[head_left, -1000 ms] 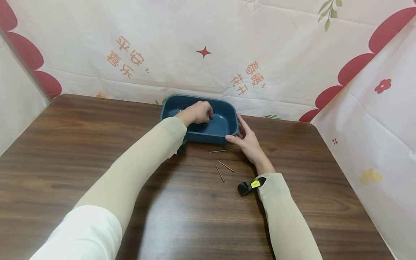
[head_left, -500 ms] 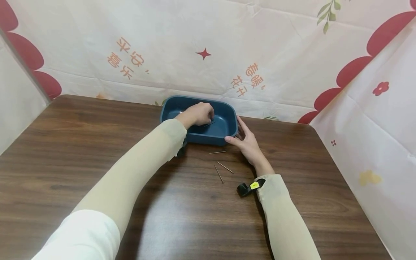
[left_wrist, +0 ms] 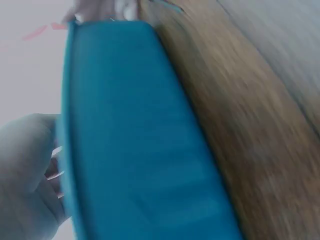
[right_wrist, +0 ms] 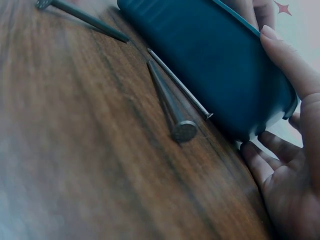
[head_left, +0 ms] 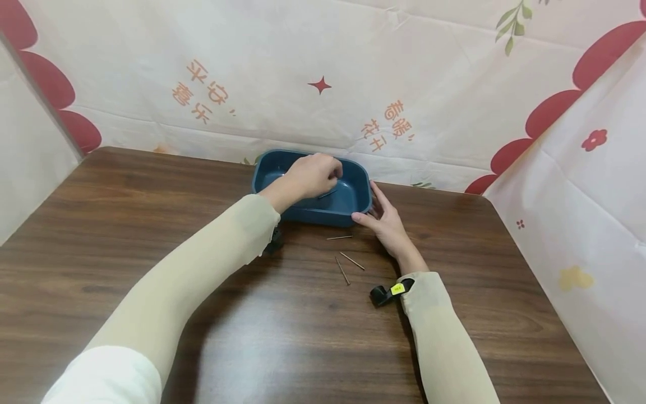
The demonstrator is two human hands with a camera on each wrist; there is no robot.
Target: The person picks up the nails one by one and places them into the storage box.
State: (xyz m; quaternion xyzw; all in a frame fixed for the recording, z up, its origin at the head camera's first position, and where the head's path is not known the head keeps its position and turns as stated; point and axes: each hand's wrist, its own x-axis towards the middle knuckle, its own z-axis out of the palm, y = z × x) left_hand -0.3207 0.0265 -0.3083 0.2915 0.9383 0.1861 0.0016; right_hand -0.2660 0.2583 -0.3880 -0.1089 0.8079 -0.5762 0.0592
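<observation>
A blue plastic box (head_left: 323, 216) stands at the back of the table. My left hand (head_left: 313, 174) is over its inside with curled fingers; their tips are hidden, so I cannot tell if they pinch anything. A nail (head_left: 327, 193) lies in the box just below that hand. In the left wrist view the hand (left_wrist: 25, 175) shows behind the box's rim. My right hand (head_left: 387, 227) holds the box's right end, thumb (right_wrist: 280, 52) on the near rim and fingers round the end. Three nails lie loose in front of the box: one nail (head_left: 339, 237) closest, two others (head_left: 352, 261) nearer me.
The brown wooden table (head_left: 282, 336) carries everything. A patterned cloth (head_left: 282, 67) hangs right behind the box, and another cloth side (head_left: 595, 196) bounds the right. A black wrist camera (head_left: 386, 293) sits on the right wrist near the nails.
My left hand has risen and shifted right, away from the nail, which stays in the box. My right hand keeps its hold on the box, and the three nails on the table lie as before.
</observation>
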